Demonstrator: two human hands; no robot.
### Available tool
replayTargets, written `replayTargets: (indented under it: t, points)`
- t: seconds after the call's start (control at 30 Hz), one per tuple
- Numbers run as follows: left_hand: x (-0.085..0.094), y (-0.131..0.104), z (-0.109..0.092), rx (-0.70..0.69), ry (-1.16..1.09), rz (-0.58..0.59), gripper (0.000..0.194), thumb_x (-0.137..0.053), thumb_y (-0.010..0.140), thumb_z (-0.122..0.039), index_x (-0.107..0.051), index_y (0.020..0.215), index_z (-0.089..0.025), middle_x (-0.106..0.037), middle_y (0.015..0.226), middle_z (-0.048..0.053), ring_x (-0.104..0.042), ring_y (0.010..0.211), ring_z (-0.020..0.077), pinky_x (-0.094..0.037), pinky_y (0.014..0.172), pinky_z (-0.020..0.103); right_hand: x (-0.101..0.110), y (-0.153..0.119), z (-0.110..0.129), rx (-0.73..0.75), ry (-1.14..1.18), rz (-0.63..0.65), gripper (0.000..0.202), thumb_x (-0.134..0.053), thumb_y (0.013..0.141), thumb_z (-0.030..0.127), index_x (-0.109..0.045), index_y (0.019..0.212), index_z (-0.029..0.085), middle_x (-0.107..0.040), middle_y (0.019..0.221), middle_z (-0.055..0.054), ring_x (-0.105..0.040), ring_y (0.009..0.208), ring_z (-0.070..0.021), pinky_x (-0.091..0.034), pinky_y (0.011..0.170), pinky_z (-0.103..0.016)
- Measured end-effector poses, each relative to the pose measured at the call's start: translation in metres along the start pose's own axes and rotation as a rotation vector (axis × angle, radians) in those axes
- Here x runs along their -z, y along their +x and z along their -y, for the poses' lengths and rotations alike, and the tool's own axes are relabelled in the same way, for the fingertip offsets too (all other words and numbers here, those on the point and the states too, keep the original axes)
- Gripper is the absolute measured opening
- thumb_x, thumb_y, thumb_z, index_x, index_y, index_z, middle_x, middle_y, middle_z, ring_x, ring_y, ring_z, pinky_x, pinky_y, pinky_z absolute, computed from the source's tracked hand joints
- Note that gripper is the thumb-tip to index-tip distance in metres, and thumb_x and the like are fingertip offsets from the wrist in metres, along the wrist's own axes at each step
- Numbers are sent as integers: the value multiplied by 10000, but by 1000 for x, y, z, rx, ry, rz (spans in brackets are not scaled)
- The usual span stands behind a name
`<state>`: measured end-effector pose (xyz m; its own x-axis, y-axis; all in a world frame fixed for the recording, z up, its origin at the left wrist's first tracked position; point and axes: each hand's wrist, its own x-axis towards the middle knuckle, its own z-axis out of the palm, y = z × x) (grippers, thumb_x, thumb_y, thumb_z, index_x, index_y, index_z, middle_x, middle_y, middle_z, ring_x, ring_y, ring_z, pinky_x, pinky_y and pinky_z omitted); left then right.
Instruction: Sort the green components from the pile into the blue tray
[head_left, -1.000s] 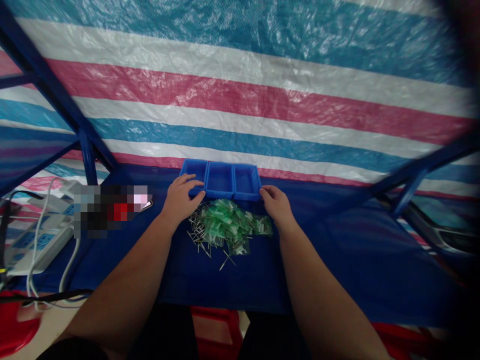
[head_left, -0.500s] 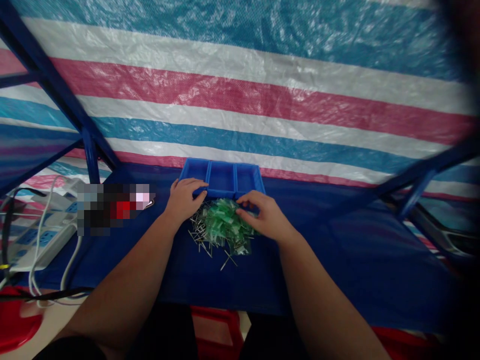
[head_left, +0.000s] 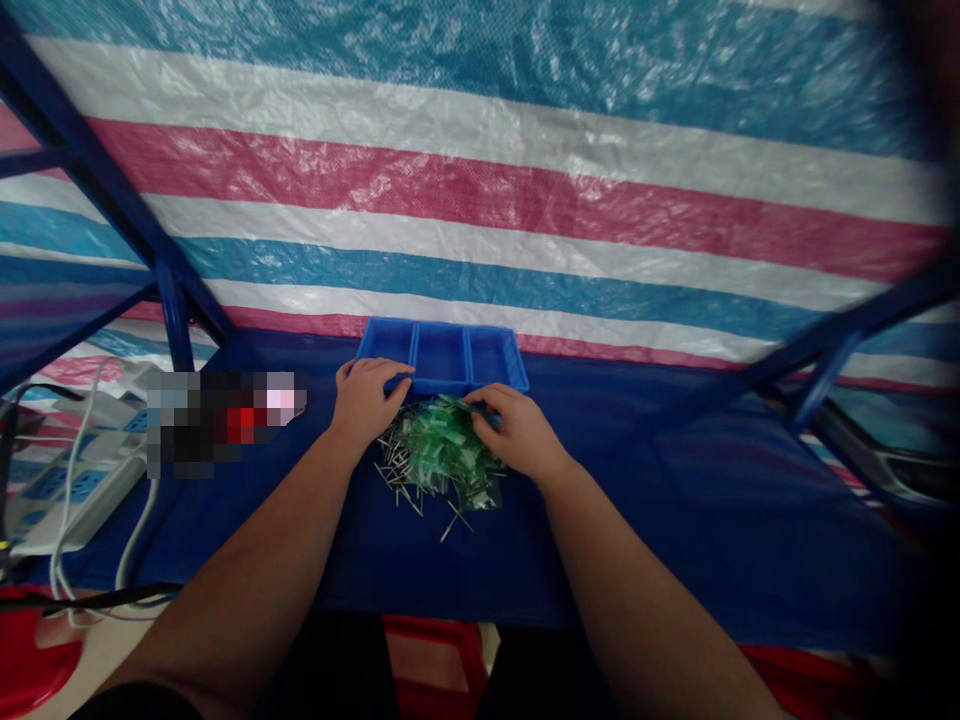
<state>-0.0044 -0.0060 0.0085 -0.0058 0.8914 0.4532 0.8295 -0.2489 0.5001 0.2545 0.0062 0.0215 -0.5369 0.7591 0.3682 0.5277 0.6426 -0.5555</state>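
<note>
A heap of small green-tinted clear plastic pieces [head_left: 442, 440] lies on the blue tabletop, with thin metal pins [head_left: 396, 470] spread along its left and front sides. Behind the heap stands a blue tray [head_left: 441, 350] with three compartments. At the tray's front left corner rests my left hand [head_left: 367, 402], its thumb and index finger apart at the rim. My right hand [head_left: 517, 430] reaches over the heap's right back edge. Its index finger and thumb are bent with a gap between them, fingertips touching the green pieces; nothing held is visible.
On the left are white power strips [head_left: 79, 490] with cables and a blurred-out dark and red item [head_left: 225, 420]. A striped tarp [head_left: 480, 190] hangs behind the table [head_left: 690, 520]. Blue frame bars [head_left: 171, 310] slant at both sides; a red stool [head_left: 442, 640] shows below.
My right hand has shifted slightly left and back over the heap. My left hand stays at the tray's corner. The view has turned slightly.
</note>
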Motion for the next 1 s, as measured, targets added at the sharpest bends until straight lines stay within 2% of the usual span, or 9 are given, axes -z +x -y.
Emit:
replayTargets:
  t: [0.13,0.2,0.3,0.4,0.5,0.63,0.83,0.93,1.0]
  points:
    - [7,0,-8,-37,-16,-91,151,-643,909,-318,-737,1024,-292,-746,1097,32,-612,1115,277,-263,1106,579,-2,1,-11,-87,48,-182,181,-596,893,242,-722,1023,232,-720,896,-47,-647,767,-192,-518,744,-351]
    - [11,0,-13,-127,-85,-104,153,-633,915,-303,-732,1028,-270,-737,1086,40,-619,1092,255,-329,1089,537,-4,1,-15,-163,113,-277,169,-612,892,287,-726,1001,227,-707,814,-33,-629,698,-181,-503,677,-329]
    - [11,-1,-20,-294,-225,-36,169,-624,922,-283,-717,1058,-244,-729,1079,53,-629,1058,228,-440,1016,461,-9,1,-18,-238,256,-340,165,-641,880,342,-722,952,218,-674,722,-11,-600,631,-162,-479,610,-300]
    - [5,-4,-26,-370,-297,94,228,-657,910,-336,-689,1107,-225,-724,1079,74,-636,1045,232,-483,973,444,-14,2,-12,-276,428,-337,185,-683,859,379,-709,946,218,-662,693,3,-589,598,-147,-476,574,-281]
    - [0,-7,-28,-308,-329,159,199,-646,913,-359,-674,1035,-205,-710,944,67,-645,898,214,-517,839,395,-16,4,-6,-313,619,-314,223,-736,823,402,-690,941,218,-664,706,9,-609,587,-143,-504,568,-283]
    - [-1,-6,-25,-144,-398,133,133,-612,917,-315,-654,940,-191,-631,750,11,-554,646,140,-461,630,297,-15,8,-4,-371,828,-376,260,-791,771,410,-655,894,227,-667,764,20,-633,589,-129,-565,597,-293]
    - [0,-3,-17,-5,-428,-25,166,-602,933,-345,-665,999,-206,-493,611,-43,-447,540,114,-382,545,265,-6,10,-9,-503,1044,-446,276,-812,732,409,-663,858,215,-628,669,43,-606,523,-107,-541,490,-238]
    - [-1,-4,-15,32,-440,-12,209,-585,949,-377,-688,1048,-225,-456,552,-57,-398,481,107,-336,495,256,0,11,-12,-506,1081,-501,287,-824,730,403,-660,864,210,-636,656,42,-629,545,-105,-534,484,-212]
    - [-1,-4,-15,29,-455,22,220,-581,949,-366,-701,1068,-225,-544,582,-40,-425,475,105,-344,485,254,2,12,-16,-509,1100,-562,352,-840,713,404,-653,945,216,-693,735,22,-695,654,-131,-593,588,-240]
